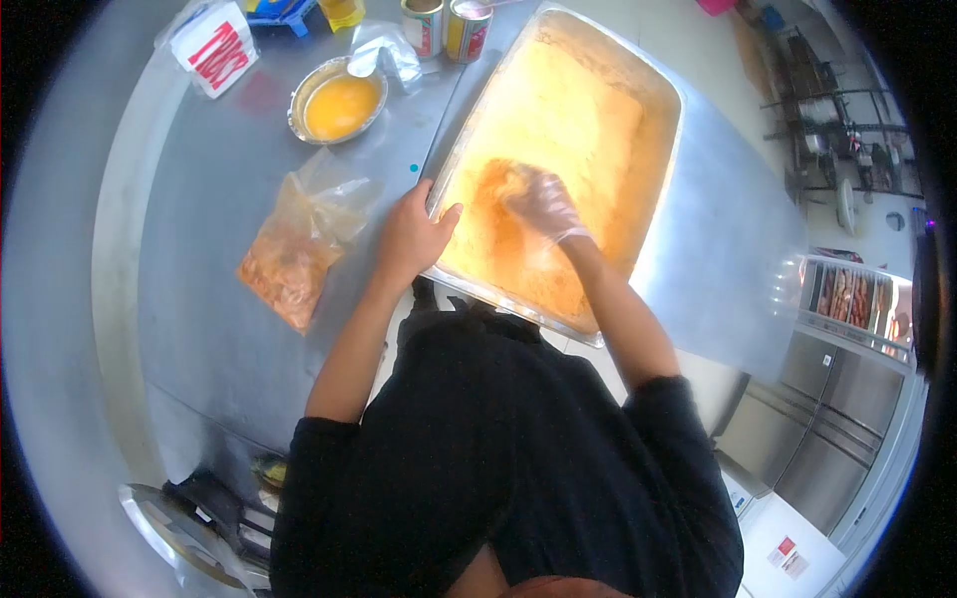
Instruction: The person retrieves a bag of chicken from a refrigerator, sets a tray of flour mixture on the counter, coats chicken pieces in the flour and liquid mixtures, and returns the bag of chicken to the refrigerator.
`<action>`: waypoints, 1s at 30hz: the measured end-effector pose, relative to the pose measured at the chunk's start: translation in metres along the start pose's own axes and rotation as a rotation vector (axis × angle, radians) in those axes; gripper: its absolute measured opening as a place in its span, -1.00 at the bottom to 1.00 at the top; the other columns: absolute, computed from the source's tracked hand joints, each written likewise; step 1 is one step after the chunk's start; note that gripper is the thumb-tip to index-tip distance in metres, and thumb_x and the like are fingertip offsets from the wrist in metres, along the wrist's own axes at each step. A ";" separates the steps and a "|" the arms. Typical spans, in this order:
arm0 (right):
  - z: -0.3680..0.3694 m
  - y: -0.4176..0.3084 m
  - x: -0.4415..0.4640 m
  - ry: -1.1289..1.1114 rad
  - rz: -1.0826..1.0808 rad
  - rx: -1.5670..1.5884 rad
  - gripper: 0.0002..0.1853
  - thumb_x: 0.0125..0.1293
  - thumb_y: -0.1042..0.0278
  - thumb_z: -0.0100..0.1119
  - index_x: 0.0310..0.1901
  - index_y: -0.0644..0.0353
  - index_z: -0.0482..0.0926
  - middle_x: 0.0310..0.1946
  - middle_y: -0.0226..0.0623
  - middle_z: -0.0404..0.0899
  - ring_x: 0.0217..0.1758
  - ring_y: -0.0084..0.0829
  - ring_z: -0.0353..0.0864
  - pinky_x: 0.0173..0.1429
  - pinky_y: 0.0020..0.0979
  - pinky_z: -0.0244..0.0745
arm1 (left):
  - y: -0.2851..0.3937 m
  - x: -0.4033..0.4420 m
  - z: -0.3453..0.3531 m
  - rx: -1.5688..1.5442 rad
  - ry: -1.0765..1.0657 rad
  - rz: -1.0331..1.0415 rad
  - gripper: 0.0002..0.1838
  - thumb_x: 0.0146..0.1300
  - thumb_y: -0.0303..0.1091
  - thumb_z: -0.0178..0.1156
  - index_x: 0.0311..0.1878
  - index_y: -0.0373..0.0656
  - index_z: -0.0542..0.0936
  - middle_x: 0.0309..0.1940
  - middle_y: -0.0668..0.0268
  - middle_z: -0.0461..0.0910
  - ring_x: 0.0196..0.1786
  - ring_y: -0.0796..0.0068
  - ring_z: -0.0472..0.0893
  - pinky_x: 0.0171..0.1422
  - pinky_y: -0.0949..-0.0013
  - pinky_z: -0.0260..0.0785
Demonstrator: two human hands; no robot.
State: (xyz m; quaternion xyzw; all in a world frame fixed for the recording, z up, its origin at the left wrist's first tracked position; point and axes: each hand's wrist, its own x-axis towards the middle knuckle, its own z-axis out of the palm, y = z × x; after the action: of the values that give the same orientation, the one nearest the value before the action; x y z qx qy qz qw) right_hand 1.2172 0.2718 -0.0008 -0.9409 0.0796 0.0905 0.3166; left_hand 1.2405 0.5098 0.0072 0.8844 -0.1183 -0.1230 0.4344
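A deep metal tray (661,214) lies tilted across the steel table in front of me, its bottom coated with a fine orange-yellow powder (558,110). My left hand (414,234) is bare and grips the tray's near left rim, thumb inside and fingers outside. Inside the tray, my right hand (543,202) wears a clear plastic glove. Its fingers are curled in at the powder beside a darker orange-brown patch (493,189); motion blur and the powder hide what they hold, if anything.
Left of the tray lies a clear plastic bag (294,249) of orange-brown contents. Beyond it stand a metal bowl (339,105) of yellow liquid, crumpled clear plastic (384,55), two open cans (467,30) and a white package with red letters (212,50). Steel refrigerator doors (822,399) are at right.
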 end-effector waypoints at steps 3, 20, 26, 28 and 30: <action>-0.030 -0.013 0.001 0.085 0.137 0.249 -0.57 0.25 0.29 0.22 0.17 0.10 0.65 -0.20 -0.03 0.74 -0.14 -0.28 0.72 0.03 -0.25 0.58 | 0.002 -0.001 0.000 0.015 0.024 -0.001 -0.33 0.24 -0.07 0.39 0.25 -0.42 0.51 0.05 -0.26 0.64 0.16 -0.25 0.60 0.27 -0.02 0.45; 0.066 -0.029 -0.030 -0.297 -0.383 -0.224 -0.59 0.20 0.34 0.13 0.08 0.26 0.61 -0.17 0.12 0.67 -0.04 0.02 0.71 0.06 -0.07 0.61 | -0.019 0.001 0.016 0.063 0.155 0.157 -0.53 0.27 -0.21 0.36 0.10 -0.37 0.55 -0.12 -0.20 0.69 0.00 -0.26 0.67 0.09 -0.01 0.50; 0.038 -0.053 -0.042 -0.472 -0.124 -0.333 -0.64 0.21 0.28 0.17 0.02 0.19 0.69 -0.26 0.07 0.73 -0.15 0.05 0.75 -0.01 -0.04 0.62 | -0.013 0.004 0.008 0.025 0.049 0.090 -0.53 0.29 -0.20 0.36 0.10 -0.38 0.55 -0.11 -0.21 0.69 0.01 -0.25 0.67 0.08 0.02 0.51; 0.028 -0.047 -0.046 -0.391 -0.104 -0.317 -0.65 0.25 0.23 0.17 -0.01 0.20 0.70 -0.27 0.04 0.74 -0.16 0.04 0.75 -0.01 -0.05 0.63 | -0.010 0.004 0.006 0.010 0.036 0.077 -0.51 0.29 -0.19 0.35 0.12 -0.39 0.55 -0.10 -0.23 0.68 0.02 -0.25 0.67 0.09 0.02 0.51; 0.016 -0.032 -0.050 -0.257 -0.082 -0.239 -0.64 0.29 0.17 0.18 -0.01 0.23 0.70 -0.26 0.03 0.74 -0.15 0.02 0.75 -0.01 -0.06 0.63 | -0.010 0.001 0.007 0.004 0.047 0.061 -0.50 0.30 -0.18 0.35 0.13 -0.39 0.54 -0.08 -0.24 0.67 0.03 -0.25 0.66 0.11 0.01 0.50</action>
State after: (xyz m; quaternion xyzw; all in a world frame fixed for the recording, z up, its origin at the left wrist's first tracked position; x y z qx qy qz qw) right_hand 1.1733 0.3113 0.0169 -0.9549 -0.0111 0.2060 0.2135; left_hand 1.2399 0.5099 -0.0047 0.8839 -0.1354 -0.0887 0.4387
